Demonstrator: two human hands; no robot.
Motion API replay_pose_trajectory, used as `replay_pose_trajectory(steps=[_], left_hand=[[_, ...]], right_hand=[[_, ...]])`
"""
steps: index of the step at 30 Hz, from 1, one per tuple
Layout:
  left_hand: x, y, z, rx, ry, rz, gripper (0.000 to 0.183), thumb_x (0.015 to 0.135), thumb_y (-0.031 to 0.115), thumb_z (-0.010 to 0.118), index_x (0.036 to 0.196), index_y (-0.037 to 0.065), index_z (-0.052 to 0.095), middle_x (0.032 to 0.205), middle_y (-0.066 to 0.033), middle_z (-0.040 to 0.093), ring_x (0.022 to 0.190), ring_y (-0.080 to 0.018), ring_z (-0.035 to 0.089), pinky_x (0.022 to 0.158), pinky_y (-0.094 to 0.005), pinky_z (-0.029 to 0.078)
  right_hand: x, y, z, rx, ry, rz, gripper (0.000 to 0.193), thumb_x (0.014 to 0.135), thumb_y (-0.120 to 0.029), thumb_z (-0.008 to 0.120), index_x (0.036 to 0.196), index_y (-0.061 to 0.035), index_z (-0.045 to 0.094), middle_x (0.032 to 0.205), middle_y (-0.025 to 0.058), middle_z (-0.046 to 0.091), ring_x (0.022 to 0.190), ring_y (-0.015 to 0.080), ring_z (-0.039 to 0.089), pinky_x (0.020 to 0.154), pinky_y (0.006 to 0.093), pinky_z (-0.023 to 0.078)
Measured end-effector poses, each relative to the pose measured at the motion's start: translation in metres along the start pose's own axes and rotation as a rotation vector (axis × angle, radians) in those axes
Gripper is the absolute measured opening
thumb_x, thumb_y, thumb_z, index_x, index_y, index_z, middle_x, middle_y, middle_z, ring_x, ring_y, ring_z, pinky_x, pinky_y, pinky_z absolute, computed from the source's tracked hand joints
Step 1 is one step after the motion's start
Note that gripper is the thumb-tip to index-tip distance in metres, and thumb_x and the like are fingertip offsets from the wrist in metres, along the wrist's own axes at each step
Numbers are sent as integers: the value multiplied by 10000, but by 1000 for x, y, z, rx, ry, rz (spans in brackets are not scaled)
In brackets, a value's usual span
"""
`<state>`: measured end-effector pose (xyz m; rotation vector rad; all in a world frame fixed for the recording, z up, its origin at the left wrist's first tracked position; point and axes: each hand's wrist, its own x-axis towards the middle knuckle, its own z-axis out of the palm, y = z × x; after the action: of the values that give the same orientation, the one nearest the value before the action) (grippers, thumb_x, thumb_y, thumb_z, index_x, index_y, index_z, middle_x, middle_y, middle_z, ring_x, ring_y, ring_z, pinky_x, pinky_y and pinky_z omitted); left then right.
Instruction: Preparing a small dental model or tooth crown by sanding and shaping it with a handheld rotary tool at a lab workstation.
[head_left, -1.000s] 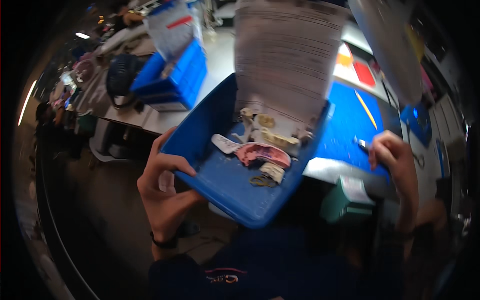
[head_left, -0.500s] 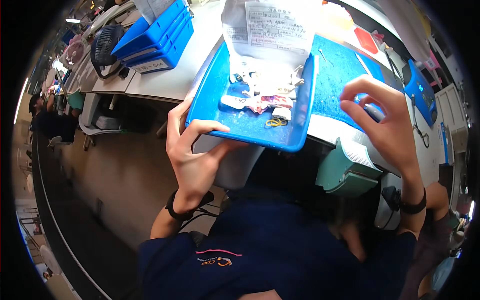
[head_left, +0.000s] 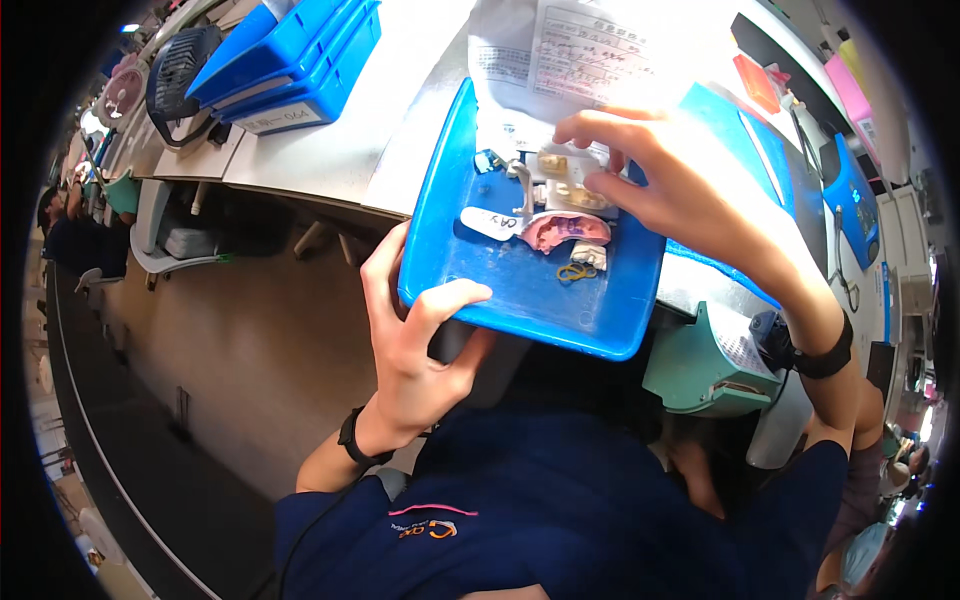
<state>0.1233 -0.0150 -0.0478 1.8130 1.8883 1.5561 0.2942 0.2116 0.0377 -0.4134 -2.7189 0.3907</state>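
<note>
In the head view, the left grip (head_left: 415, 345) is clamped on the near left corner of a blue tray (head_left: 520, 310), fingers over the rim and thumb beneath, presumably to steady the tray while its near end juts past the edge of the surface (head_left: 320, 165). Whether the far end rests on anything, I cannot tell. The right grip (head_left: 685, 190) reaches in from the side, thumb and forefinger spread apart above a cream tooth model (head_left: 578, 196); contact is not clear. That side approach seems to leave the contents in sight of the wearer. Inside, a pink dental impression (head_left: 565, 234) lies with its white handle pointing left, just beside a small white cast (head_left: 590, 257) and yellow rubber bands (head_left: 574, 272) (the loose little things likely sit inside so the walls contain them). Printed paper sheets (head_left: 585, 65) rise at the tray's far end, probably so they stay with the contents.

The surface is pale and glaring under the light, with blue bins (head_left: 290, 75) stacked at the left and a blue mat (head_left: 715, 110) at the right. A green box (head_left: 705, 365) stands near its front edge. Beyond, the room is crowded, with a person in dark clothing (head_left: 85, 240) at the far left
</note>
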Motion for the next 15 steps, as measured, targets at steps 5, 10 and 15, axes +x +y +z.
replay_pose_trajectory(steps=[5, 10, 15], left_hand=[[1, -1, -2, -56, -3, 12, 589, 646, -104, 836, 1124, 214, 703, 1478, -234, 372, 1353, -430, 465, 1075, -463, 444], [-1, -2, -4, -69, -6, 25, 603, 643, -107, 827, 1133, 223, 706, 1481, -243, 372, 1363, -437, 460, 1071, -454, 453], [-8, -3, -4, -49, -10, 13, 643, 609, -91, 827, 1150, 233, 703, 1483, -261, 371, 1357, -445, 460, 1064, -460, 460]], right_hand=[[9, 6, 15, 8, 12, -56, 300, 879, -63, 704, 1177, -74, 678, 944, 103, 689, 745, 194, 650, 697, 317, 526], [12, 4, 10, 32, -36, 40, 248, 883, -66, 705, 1131, -74, 707, 1021, 40, 707, 717, 137, 612, 662, 287, 500], [11, -3, 4, 151, -30, 137, 220, 894, -65, 696, 1114, -61, 711, 971, 43, 707, 739, 137, 613, 673, 287, 503]])
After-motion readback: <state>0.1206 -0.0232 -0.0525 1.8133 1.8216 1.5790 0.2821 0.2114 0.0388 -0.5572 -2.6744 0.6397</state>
